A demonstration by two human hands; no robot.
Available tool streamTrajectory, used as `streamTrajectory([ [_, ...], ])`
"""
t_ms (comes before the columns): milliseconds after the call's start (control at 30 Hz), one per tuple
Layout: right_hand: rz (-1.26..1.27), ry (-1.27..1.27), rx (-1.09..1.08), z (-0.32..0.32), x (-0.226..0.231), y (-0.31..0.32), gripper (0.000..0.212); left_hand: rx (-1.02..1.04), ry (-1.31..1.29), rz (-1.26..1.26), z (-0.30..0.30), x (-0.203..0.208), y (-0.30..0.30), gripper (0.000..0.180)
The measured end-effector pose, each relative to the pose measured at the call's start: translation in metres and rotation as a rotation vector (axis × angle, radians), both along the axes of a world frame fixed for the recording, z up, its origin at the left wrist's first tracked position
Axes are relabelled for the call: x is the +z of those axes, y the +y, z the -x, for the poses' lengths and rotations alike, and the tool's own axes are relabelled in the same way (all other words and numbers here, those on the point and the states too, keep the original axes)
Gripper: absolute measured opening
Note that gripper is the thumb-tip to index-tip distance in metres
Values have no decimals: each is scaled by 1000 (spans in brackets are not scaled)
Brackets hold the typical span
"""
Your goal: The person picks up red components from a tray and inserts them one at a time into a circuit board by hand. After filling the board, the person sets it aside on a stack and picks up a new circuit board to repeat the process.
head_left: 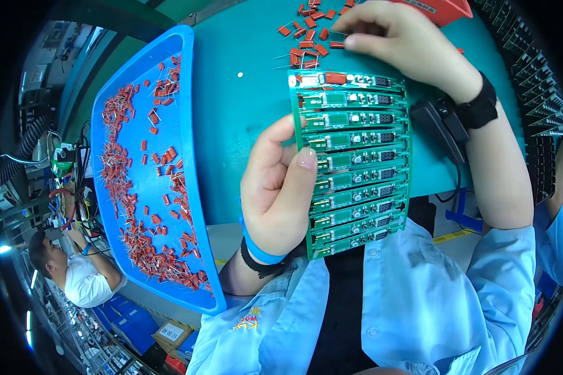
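My left hand [278, 194] grips the left edge of a green panel of circuit boards [356, 159], thumb on its face and fingers behind. The panel is tilted up toward me. Its joined strips carry small displays, silver parts and green blocks. A red film capacitor [336, 78] shows on the top strip. Beyond the panel, my right hand [397, 37] hovers at a loose pile of red film capacitors [306, 44] with long wire leads. A gap shows between its thumb and forefinger, and one capacitor [336, 45] lies right beside the thumb tip.
A blue tray [191, 125] of scattered red capacitors stands at my left. A red bin [447, 9] is at the far edge of the green mat [231, 94]. Near my right wrist lies a black device [441, 128] with a cable. Racked boards [538, 87] line the right; another person [84, 269] sits far left.
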State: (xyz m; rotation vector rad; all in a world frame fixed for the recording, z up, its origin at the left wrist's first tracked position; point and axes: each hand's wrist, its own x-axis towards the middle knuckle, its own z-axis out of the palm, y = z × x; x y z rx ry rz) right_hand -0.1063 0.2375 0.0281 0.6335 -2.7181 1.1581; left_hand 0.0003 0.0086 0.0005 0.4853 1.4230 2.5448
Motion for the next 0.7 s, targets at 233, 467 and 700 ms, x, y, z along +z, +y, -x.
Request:
streamTrajectory([
  [233,-241,85,84,-3,16,-8,19,-23,-18,25,3,1,-2,37],
  [467,-148,165,-69,-10,16,-7,12,-20,-31,28,3,1,-3,36],
  [700,94,-45,-167,-3,9,3,12,-22,-23,42,3,1,-2,36],
])
